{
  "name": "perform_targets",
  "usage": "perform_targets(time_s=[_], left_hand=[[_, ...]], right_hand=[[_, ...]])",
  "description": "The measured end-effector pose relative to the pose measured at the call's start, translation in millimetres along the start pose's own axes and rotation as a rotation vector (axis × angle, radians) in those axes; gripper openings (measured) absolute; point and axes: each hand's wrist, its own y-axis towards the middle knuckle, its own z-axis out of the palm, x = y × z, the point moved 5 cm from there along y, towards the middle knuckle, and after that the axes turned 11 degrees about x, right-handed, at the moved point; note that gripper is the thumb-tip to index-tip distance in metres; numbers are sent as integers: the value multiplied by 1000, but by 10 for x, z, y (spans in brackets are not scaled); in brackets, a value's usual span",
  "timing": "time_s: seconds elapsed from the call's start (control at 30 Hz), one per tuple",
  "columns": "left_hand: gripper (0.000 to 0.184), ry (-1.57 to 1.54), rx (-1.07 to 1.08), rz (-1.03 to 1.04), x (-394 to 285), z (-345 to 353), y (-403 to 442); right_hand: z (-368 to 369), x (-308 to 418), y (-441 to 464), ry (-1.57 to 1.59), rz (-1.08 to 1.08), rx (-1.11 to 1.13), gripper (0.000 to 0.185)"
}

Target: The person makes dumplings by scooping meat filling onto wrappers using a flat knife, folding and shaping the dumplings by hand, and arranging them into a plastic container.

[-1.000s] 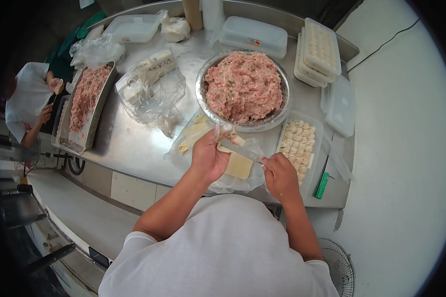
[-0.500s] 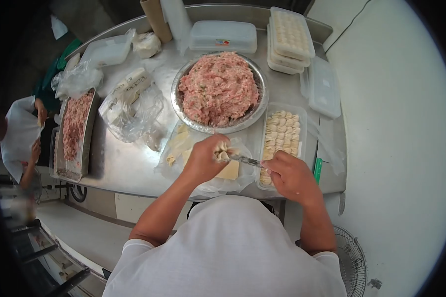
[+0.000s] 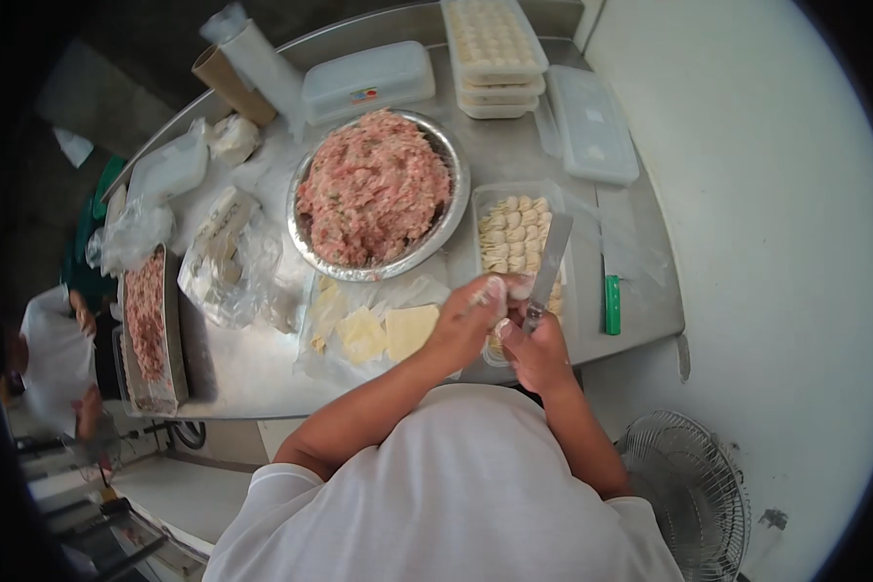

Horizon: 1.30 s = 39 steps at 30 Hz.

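My left hand [image 3: 470, 318] is closed over the near end of a tray, its fingers curled around a pale dumpling [image 3: 518, 286] that they largely hide. Close beside it, my right hand [image 3: 541, 357] grips a flat metal spreading knife [image 3: 554, 254], blade pointing up and away. Rows of dumplings [image 3: 516, 233] fill the clear plastic tray [image 3: 561, 201] beneath. Square yellow wrappers [image 3: 410, 331] lie on plastic left of my hands. Beyond them stands a metal bowl [image 3: 461, 199] heaped with minced meat filling [image 3: 373, 189].
Stacked dumpling trays [image 3: 500, 44] and a lidded container [image 3: 369, 82] stand at the back. A green-handled tool [image 3: 612, 306] lies right. Plastic bags [image 3: 238, 262] and a pan of meat [image 3: 170, 378] are left, near another person [image 3: 58, 339]. A wire-guarded fan [image 3: 684, 475] is below right.
My left hand has moved right, from over the wrappers to the tray. The knife has swung from pointing left at the dumpling to pointing up and away. The camera view has shifted.
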Motion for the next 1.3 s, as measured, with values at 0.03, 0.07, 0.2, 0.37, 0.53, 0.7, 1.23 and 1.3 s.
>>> perform_targets(time_s=[0.03, 0.07, 0.2, 0.37, 0.53, 0.7, 1.23, 1.3], left_hand=[[43, 25, 47, -87, 53, 94, 35], [33, -23, 25, -88, 75, 120, 68], [38, 870, 229, 343, -219, 177, 212], [42, 959, 446, 259, -217, 50, 483], [32, 1295, 335, 124, -107, -429, 1133], [28, 1561, 226, 99, 21, -574, 1567], [11, 1953, 223, -323, 286, -454, 1756], [13, 1930, 225, -341, 323, -455, 1758]], right_hand=[[10, -42, 1, 301, 29, 21, 24], [-39, -63, 15, 357, 12, 10, 31], [-341, -124, -13, 484, -29, -144, 29], [-670, -190, -49, 507, 63, -26, 31], [-1117, -2, 9, -403, 68, -364, 36], [-1380, -133, 43, -762, 8, -559, 36], [-1475, -270, 38, -798, 15, -589, 30], [-1470, -268, 49, -851, 7, -589, 30]])
